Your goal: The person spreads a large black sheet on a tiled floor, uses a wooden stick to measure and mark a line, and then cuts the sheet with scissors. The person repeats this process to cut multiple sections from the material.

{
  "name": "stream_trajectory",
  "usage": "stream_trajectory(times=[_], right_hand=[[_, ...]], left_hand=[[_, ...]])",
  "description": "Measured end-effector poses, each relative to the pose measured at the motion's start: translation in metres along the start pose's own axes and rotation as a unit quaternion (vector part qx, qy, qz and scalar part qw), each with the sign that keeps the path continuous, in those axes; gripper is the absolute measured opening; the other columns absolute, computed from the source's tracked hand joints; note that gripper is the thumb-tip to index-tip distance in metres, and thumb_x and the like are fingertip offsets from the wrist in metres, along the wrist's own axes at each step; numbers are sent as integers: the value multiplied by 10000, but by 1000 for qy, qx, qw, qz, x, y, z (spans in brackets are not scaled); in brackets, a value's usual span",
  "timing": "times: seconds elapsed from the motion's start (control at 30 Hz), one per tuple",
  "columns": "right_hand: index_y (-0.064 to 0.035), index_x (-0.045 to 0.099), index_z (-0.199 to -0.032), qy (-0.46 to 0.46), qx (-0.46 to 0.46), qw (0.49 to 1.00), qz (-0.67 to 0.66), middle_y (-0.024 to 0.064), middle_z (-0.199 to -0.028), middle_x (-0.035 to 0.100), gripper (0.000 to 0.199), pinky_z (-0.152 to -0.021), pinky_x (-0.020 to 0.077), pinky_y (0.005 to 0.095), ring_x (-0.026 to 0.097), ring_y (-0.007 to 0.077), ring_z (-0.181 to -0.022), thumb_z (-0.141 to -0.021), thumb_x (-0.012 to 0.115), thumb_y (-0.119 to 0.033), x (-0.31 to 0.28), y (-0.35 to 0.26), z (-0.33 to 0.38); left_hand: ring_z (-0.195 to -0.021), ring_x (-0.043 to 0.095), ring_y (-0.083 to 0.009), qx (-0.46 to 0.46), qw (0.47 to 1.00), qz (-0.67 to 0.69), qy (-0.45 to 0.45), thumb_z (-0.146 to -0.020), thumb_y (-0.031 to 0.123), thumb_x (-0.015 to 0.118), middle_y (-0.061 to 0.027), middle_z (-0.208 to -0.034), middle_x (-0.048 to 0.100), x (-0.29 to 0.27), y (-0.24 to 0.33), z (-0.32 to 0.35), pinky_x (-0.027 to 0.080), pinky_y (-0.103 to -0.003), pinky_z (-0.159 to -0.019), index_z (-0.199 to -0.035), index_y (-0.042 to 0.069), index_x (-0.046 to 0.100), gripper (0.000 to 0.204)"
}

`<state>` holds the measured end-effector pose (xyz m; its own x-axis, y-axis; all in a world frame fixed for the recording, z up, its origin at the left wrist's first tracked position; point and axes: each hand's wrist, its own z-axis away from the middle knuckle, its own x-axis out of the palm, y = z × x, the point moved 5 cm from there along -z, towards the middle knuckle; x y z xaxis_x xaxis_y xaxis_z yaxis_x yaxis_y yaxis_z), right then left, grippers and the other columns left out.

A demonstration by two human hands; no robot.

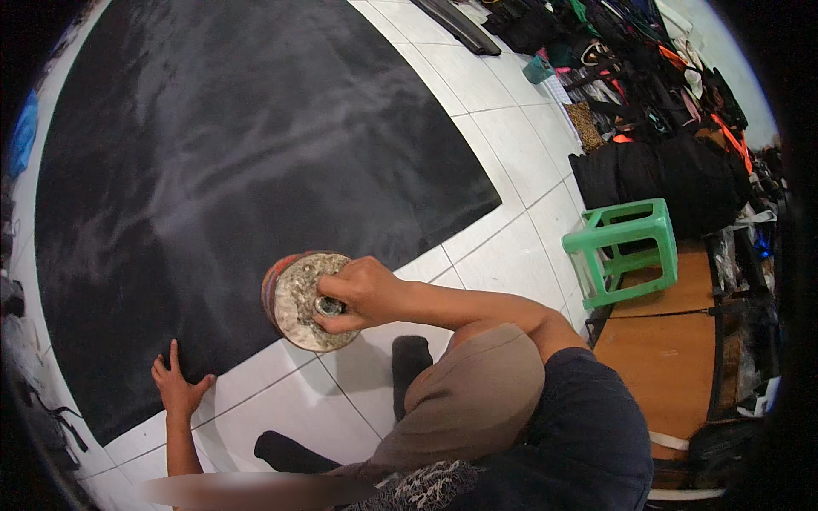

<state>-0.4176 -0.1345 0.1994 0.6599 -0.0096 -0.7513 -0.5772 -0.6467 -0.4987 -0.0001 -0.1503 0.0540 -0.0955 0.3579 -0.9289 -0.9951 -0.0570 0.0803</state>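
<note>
A large black sheet (256, 170) with a dull sheen lies flat on the floor. My left hand (179, 390) rests on its near edge at the lower left, fingers spread and nothing in them. My right hand (365, 294) is closed round a short metal neck or knob at the middle of a round, crusted tin (298, 294). The tin's top is mottled grey-white, and its side shows reddish. It is over the sheet's near edge; I cannot tell whether it touches the sheet.
White floor tiles (503, 255) border the sheet. To the right, a green plastic stool (630, 294) lies tipped on its side by a brown panel (660, 366). A jumbled heap of black bags and straps (656, 170) fills the far right. My dark-socked feet (411, 366) are near the tin.
</note>
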Motion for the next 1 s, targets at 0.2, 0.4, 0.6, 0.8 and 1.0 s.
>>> stream_trajectory(times=[0.2,0.4,0.6,0.8,1.0], right_hand=[[-83,543,-738,-37,61,997,15,114,-544,563,341,-439,464,437,577,302,-446,-772,728,-368,26,30,26],[-70,549,-893,-152,137,979,2,143,-653,640,350,-591,540,448,668,330,-616,-801,722,-360,34,23,-7],[-61,479,-1323,-366,186,912,-15,202,-1026,677,617,-815,529,471,666,375,-950,-860,684,-413,-16,6,-27],[-65,544,-1340,-242,498,831,-48,230,-1162,652,685,-934,489,471,618,397,-1091,-891,598,-579,-215,-85,69],[-30,679,-1168,-122,761,632,-80,241,-1100,684,715,-923,506,427,639,383,-1079,-807,643,-646,-386,-194,213]], left_hand=[[-1347,279,-440,0,999,24,-43,-502,457,943,-294,-1434,278,46,10,47,336,-548,-1098,-1545,206,257,1274],[-1389,250,-483,-24,989,-1,-147,-545,584,887,-317,-1494,245,15,10,42,264,-614,-1112,-1551,162,237,1270],[-1351,377,-429,-18,990,90,-106,-792,435,757,-244,-1446,426,-74,68,34,323,-512,-1116,-1465,94,396,836],[-1012,659,-288,71,911,347,-213,-824,499,723,-144,-1092,699,-193,238,156,498,-394,-919,-1148,84,666,530],[-1090,648,-300,164,898,240,-331,-835,630,647,-165,-1116,704,-333,272,252,506,-426,-913,-1221,67,651,682]])
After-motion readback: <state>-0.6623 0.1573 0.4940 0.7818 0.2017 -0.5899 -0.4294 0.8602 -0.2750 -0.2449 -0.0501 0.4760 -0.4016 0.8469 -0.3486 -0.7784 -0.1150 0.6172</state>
